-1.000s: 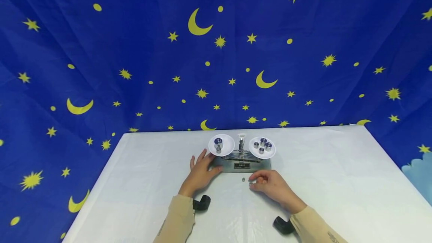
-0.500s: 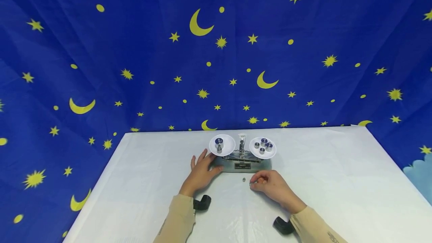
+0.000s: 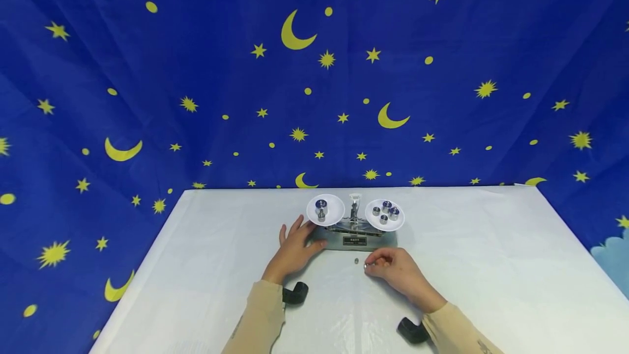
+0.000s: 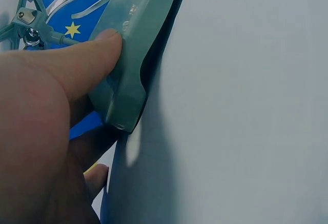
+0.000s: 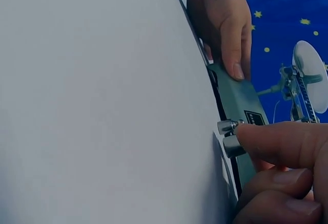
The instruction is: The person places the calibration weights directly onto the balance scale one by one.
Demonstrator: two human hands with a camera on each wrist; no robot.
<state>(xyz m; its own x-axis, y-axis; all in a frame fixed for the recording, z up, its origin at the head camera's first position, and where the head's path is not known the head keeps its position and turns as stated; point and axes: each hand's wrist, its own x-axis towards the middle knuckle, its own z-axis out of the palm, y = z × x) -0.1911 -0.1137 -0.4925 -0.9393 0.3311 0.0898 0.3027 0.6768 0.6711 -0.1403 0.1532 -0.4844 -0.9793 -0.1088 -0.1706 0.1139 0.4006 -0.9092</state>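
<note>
A balance scale (image 3: 334, 241) with a grey-green base stands near the far side of the table. Its left pan (image 3: 337, 208) holds two metal weights, its right pan (image 3: 372, 219) several. My left hand (image 3: 294, 251) grips the base's left end; in the left wrist view the thumb (image 4: 95, 55) lies on the base and other fingers are behind it. In front of the base, my right hand (image 3: 398, 275) pinches a small metal weight (image 5: 233, 146) between thumb and index finger, mostly hidden in the head view. Just left of it stands another small weight (image 3: 356, 261) on the table.
A white sheet covers the table (image 3: 481, 266). Behind it hangs a blue curtain (image 3: 344, 81) with yellow moons and stars. Black wrist devices (image 3: 296, 293) stick out from both sleeves.
The head view has shifted slightly. Both hands keep nearly the same places, the left at the scale's base and the right at the small weight.
</note>
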